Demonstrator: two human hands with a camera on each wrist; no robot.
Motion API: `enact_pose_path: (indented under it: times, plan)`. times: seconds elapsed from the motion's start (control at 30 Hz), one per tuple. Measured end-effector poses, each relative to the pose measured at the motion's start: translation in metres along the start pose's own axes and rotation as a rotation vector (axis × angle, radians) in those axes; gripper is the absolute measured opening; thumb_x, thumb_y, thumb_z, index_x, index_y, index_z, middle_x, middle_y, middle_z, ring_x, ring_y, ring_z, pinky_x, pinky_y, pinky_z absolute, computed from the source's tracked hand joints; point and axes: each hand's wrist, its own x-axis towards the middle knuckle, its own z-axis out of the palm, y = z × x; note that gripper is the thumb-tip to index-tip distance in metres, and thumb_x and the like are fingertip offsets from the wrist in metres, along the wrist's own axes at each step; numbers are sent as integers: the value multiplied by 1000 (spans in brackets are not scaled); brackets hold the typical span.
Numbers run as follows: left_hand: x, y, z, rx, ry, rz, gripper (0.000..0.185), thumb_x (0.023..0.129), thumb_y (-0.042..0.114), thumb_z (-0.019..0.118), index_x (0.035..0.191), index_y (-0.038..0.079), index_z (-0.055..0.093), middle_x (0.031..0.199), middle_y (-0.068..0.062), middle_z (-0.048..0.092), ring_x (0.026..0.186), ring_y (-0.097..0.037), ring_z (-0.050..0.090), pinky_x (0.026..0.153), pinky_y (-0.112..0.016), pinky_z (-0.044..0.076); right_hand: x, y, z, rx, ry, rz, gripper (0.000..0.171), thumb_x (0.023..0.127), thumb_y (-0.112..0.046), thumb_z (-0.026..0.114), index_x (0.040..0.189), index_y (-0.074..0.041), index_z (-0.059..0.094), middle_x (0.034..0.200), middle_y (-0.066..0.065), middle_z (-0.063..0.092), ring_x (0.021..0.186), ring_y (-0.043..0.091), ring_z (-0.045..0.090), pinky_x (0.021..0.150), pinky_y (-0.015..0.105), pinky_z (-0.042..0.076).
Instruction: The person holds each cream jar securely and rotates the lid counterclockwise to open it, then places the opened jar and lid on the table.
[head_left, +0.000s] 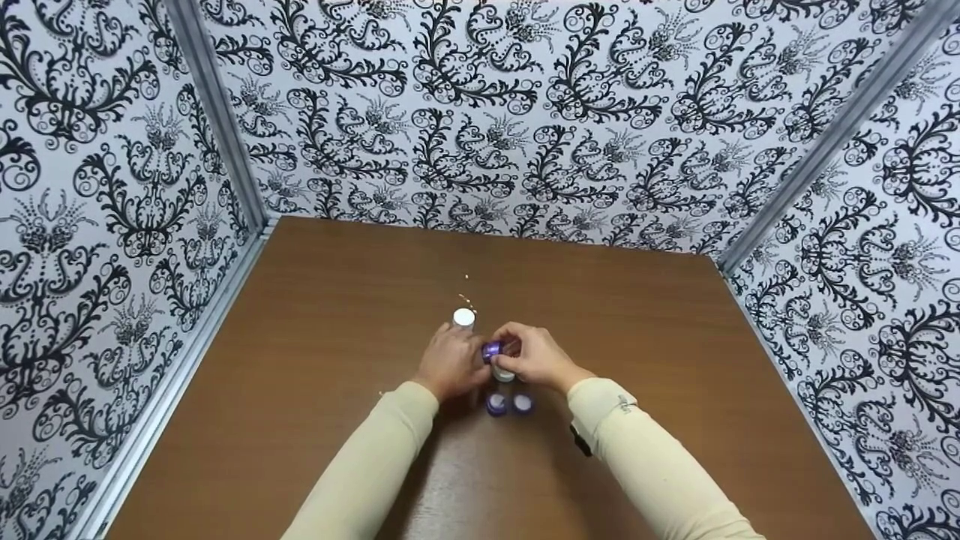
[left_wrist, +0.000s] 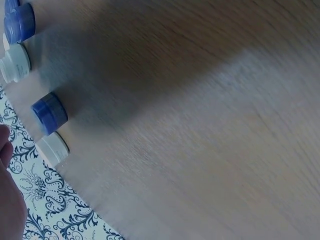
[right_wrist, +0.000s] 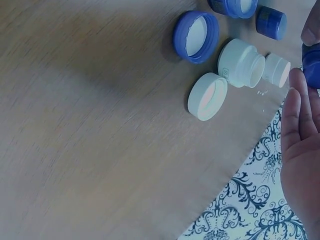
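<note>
A small purple jar (head_left: 491,351) is held between both hands at mid-table. My right hand (head_left: 536,358) grips it from the right with thumb and forefinger; its other fingers (right_wrist: 291,112) stretch underneath. From the left, my left hand (head_left: 451,361) holds the same jar, a fingertip (right_wrist: 312,32) on it in the right wrist view. Below the hands stand an open white jar (right_wrist: 242,62) and, in the left wrist view, another blue-looking jar (left_wrist: 50,114). A smaller white jar (head_left: 463,319) stands just beyond the left hand. How the left fingers wrap the jar is mostly hidden.
Nearer the body are an open purple jar (head_left: 496,404) and an upturned purple lid (head_left: 523,403). A white lid (right_wrist: 207,97) leans by the open white jar. Small white crumbs (head_left: 466,301) lie behind the smaller white jar. Patterned walls (head_left: 487,150) edge the brown table (head_left: 337,285).
</note>
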Motion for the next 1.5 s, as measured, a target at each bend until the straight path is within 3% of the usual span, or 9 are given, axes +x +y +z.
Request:
enact_pose_path:
  times: [0.3, 0.63, 0.97, 1.37, 1.5]
  plan:
    - [1, -3, 1, 19, -2, 12, 32, 76, 41, 72, 87, 11, 73, 80, -1, 67, 82, -23, 61, 77, -40, 44, 2, -2, -1, 6, 5, -3, 30, 78, -9, 79, 106, -7, 69, 93, 2, 70, 83, 17, 68, 75, 33, 55]
    - [-2, -5, 2, -5, -3, -21, 32, 75, 40, 74, 87, 10, 72, 82, 0, 67, 82, -22, 62, 78, -42, 45, 3, 1, 2, 37, 9, 12, 30, 79, -3, 77, 107, -4, 65, 96, 8, 69, 87, 26, 69, 78, 43, 56]
    - [-2, -5, 0, 4, -22, -27, 32, 74, 39, 74, 88, 11, 72, 81, 1, 68, 81, -22, 62, 77, -40, 44, 2, 8, -2, 18, 37, 72, 28, 81, -11, 79, 106, -8, 67, 92, -2, 70, 83, 11, 68, 76, 29, 55]
    - [0, -7, 1, -5, -25, -43, 35, 75, 40, 74, 94, 11, 74, 88, -1, 69, 85, -22, 64, 82, -40, 45, 0, 22, -9, 23, 87, 132, 27, 83, -10, 78, 107, -5, 68, 95, 2, 70, 87, 16, 68, 80, 33, 55]
    - [-1, -6, 0, 4, -61, -66, 39, 76, 42, 74, 98, 10, 73, 94, -2, 69, 93, -23, 64, 89, -44, 45, -1, 26, -10, 24, 98, 158, 26, 83, -11, 79, 107, -4, 69, 96, 4, 72, 88, 18, 70, 80, 34, 55]
